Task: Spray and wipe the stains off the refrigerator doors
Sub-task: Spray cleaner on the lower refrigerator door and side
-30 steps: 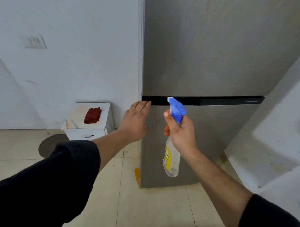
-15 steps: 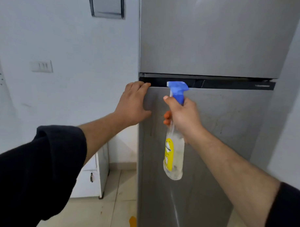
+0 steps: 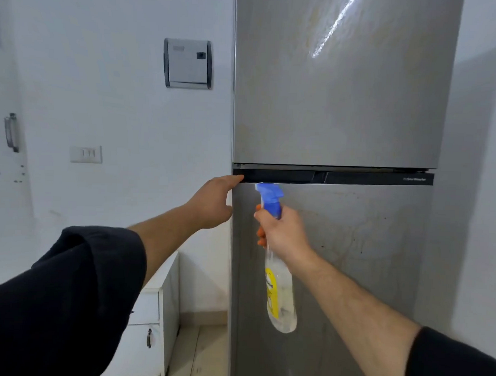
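A tall silver two-door refrigerator fills the right half of the view. Its upper door [image 3: 340, 101] shows faint yellowish smears. Its lower door [image 3: 374, 248] carries brownish streaks and specks. A black handle strip [image 3: 354, 178] separates them. My left hand [image 3: 212, 203] rests on the lower door's top left corner, fingertips at the strip's left end. My right hand [image 3: 281, 234] grips the neck of a clear spray bottle [image 3: 279, 296] with a blue nozzle, orange trigger and yellow label, held close in front of the lower door, nozzle pointing at it.
A white wall is to the left with a grey panel box [image 3: 188, 63] and a light switch [image 3: 86, 154]. A small white cabinet [image 3: 152, 325] stands low beside the refrigerator. A white wall closes in on the right side.
The view has tilted upward, bringing the whole upper door in. My left hand slid from the door's front to its left corner edge. The bottle stays in my right hand near the strip.
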